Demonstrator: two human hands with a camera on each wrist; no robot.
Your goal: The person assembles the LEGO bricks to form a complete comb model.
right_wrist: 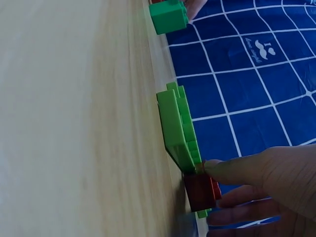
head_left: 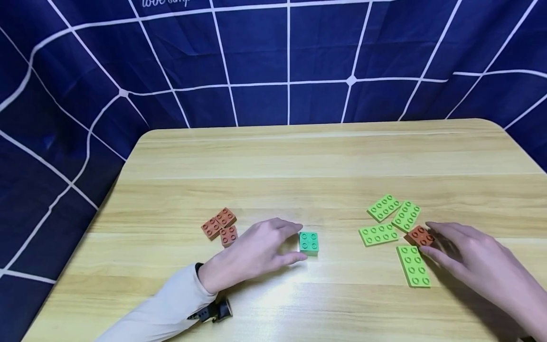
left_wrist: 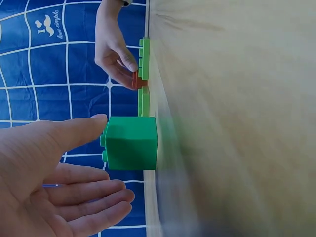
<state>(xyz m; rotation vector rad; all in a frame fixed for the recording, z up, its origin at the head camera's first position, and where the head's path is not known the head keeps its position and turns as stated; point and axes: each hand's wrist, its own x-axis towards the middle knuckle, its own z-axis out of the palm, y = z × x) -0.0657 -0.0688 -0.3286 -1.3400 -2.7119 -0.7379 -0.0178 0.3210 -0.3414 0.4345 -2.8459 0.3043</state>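
Note:
A green toy building brick (head_left: 309, 243) with a square top stands on the table between the thumb and fingers of my left hand (head_left: 267, 247). Daylight shows between that hand and the brick's side in the head view, and in the left wrist view its fingers are fairly straight beside the green brick (left_wrist: 131, 143). On the right, my right hand (head_left: 474, 251) pinches a reddish-brown brick (head_left: 419, 236) between thumb and fingertips. This reddish-brown brick (right_wrist: 200, 191) sits low at the table, close beside flat lime-green bricks (head_left: 413, 266).
Several lime bricks (head_left: 378, 234) lie loosely grouped at the right. Left of my left hand, three reddish-brown bricks (head_left: 211, 228) lie close together. A wood-grain table (head_left: 273, 161) runs back to a blue cloth (head_left: 256, 52) with white lines.

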